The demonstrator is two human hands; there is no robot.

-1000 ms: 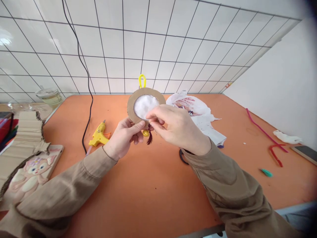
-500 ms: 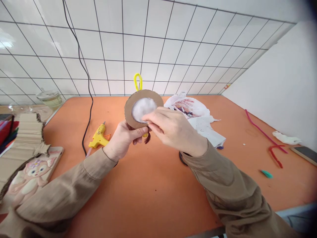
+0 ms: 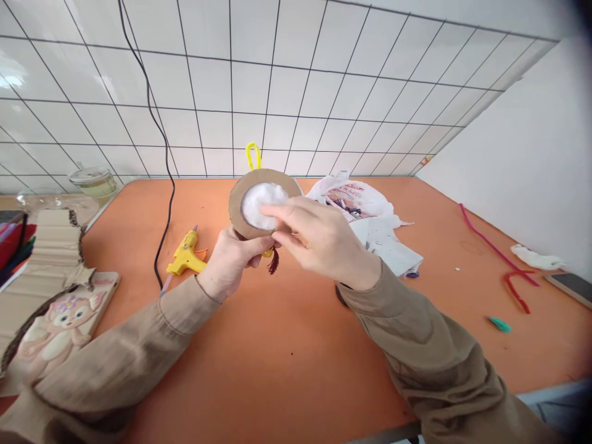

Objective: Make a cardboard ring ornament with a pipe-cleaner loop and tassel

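A round cardboard ring (image 3: 237,196) is held up above the table, its middle filled with white fluffy stuffing (image 3: 263,200). From its top rises a yellow loop (image 3: 253,156), and a dark red tassel (image 3: 273,263) hangs below. My left hand (image 3: 229,259) grips the ring's lower edge, thumb in front. My right hand (image 3: 319,234) is at the ring's right side, index finger against the stuffing and thumb near the lower rim. Whether its fingers pinch anything cannot be made out.
A yellow glue gun (image 3: 187,254) lies left on the orange table (image 3: 259,364). White plastic bags (image 3: 370,213) sit behind my right hand. Torn cardboard (image 3: 53,246) and a cartoon-figure board (image 3: 69,327) are at left. Pipe cleaners (image 3: 493,250), a green piece (image 3: 500,324) and a phone (image 3: 571,287) lie right.
The ring has shifted slightly left. My right index finger has moved slightly left and up over the stuffing, while my left hand keeps its grip.
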